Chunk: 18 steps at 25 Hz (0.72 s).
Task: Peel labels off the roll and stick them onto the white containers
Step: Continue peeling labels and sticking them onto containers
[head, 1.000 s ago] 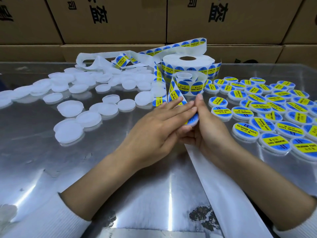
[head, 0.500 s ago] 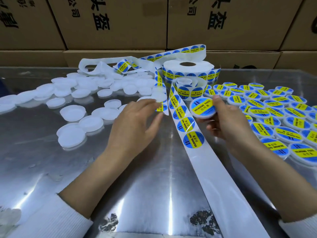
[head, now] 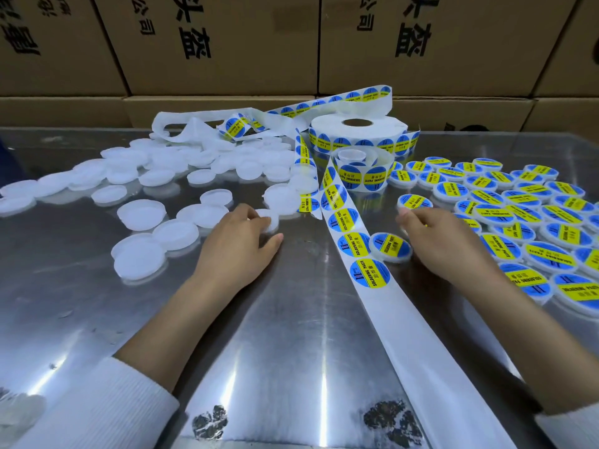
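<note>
Dozens of lidded white containers: a plain heap [head: 155, 176] at 10 o'clock, a labelled group [head: 525, 215] at 2 o'clock, contents unseen. One roll [head: 358, 131] at 12 o'clock; four labels on its strip [head: 353, 234]. Left hand [head: 238, 244] pinches a plain container [head: 270, 220]. Right hand [head: 440, 241] curls loosely over a labelled container [head: 390, 247]; grip unclear.

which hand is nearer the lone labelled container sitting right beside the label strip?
Right. The right hand sits just right of the labelled container, nearly touching it. The left hand is across the label strip, on a blank white container.
</note>
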Tool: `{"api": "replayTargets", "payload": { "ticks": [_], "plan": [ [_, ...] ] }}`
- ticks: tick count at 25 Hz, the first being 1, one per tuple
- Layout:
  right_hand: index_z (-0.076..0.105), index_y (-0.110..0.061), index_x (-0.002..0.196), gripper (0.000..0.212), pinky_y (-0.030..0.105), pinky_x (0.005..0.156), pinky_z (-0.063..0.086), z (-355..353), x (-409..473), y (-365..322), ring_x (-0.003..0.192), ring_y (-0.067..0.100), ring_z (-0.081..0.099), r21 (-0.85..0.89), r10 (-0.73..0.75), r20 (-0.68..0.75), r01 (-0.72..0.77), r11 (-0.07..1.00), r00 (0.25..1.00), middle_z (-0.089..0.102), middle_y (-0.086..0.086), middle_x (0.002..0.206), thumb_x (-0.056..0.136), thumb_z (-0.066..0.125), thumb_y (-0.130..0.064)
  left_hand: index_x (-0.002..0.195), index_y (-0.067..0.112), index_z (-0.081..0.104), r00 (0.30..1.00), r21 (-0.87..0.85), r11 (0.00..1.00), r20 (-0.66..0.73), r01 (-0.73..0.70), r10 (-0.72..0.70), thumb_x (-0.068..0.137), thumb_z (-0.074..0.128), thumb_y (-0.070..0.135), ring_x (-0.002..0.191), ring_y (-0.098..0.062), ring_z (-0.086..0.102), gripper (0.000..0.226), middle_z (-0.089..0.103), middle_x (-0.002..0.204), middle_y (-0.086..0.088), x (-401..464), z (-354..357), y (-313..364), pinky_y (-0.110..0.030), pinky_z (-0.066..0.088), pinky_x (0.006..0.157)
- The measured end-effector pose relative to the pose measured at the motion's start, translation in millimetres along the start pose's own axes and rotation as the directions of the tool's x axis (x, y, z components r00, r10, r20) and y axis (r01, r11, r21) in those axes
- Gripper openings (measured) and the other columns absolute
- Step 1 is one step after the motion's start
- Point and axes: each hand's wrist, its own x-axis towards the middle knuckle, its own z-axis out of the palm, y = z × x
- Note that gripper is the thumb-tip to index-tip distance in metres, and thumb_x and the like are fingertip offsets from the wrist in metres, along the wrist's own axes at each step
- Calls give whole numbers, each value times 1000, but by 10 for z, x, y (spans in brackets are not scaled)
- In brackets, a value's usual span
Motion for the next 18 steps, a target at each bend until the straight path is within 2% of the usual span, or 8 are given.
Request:
{"api": "replayTargets", "payload": {
  "ticks": [3,6,9,11,13,14,16,18],
  "plan": [
    [69,-17,95,36,40,77,49,10,-42,-50,86,26,58,47,-115,-9,115,992,993,68,7,90,97,40,-39,100,18,73,998,-95,995,-48,-43,38,89,59,37,90,-24,59,26,61,108,-1,-38,-69,65,-35,46,78],
    [68,-26,96,27,33,68,45,64,-75,-69,85,20,58,-68,-164,111,172,983,980,68,-3,91,95,44,-38,108,22,71,997,-141,987,-1,-81,81,89,59,38,105,-20,58,28,62,119,4,-72,-84,126,-37,44,90],
    [65,-27,107,24,32,68,40,51,-44,-4,99,26,58,-176,-100,32,104,979,994,67,2,106,95,44,-33,112,23,68,993,-178,979,47,-103,113,89,57,41,116,-15,54,31,62,123,8,-106,-65,185,-47,39,102],
    [59,-24,118,29,34,73,40,48,-23,64,110,30,54,-321,-24,27,32,947,999,63,6,118,95,43,-33,108,25,69,993,-210,973,40,-101,111,89,57,40,108,-13,57,27,63,120,13,-116,-72,216,-48,38,102],
    [53,-22,127,35,37,84,42,58,2,96,119,31,49,-362,-12,51,30,932,999,57,6,129,95,45,-34,99,28,71,994,-244,964,21,-103,111,90,57,38,94,-12,60,20,66,112,16,-121,-91,241,-48,39,100],
    [51,-21,130,37,38,89,41,55,6,88,122,30,47,-306,-60,45,71,949,997,56,5,131,94,48,-32,95,28,72,993,-250,962,12,-109,116,90,57,36,90,-11,59,17,68,108,16,-127,-100,256,-47,39,99],
    [54,-24,129,37,34,94,38,37,13,48,125,23,45,-66,-223,51,226,972,974,56,0,131,92,55,-28,90,29,72,991,-261,957,-1,-128,133,89,57,35,91,-9,60,16,69,101,16,-141,-103,286,-45,38,100],
    [55,-32,127,38,28,96,35,34,-7,-5,127,15,40,112,-369,207,353,929,906,54,-6,130,90,60,-25,92,28,72,987,-282,947,2,-155,162,89,58,35,96,-8,60,16,69,101,16,-153,-94,312,-44,37,100]
  ]
}}
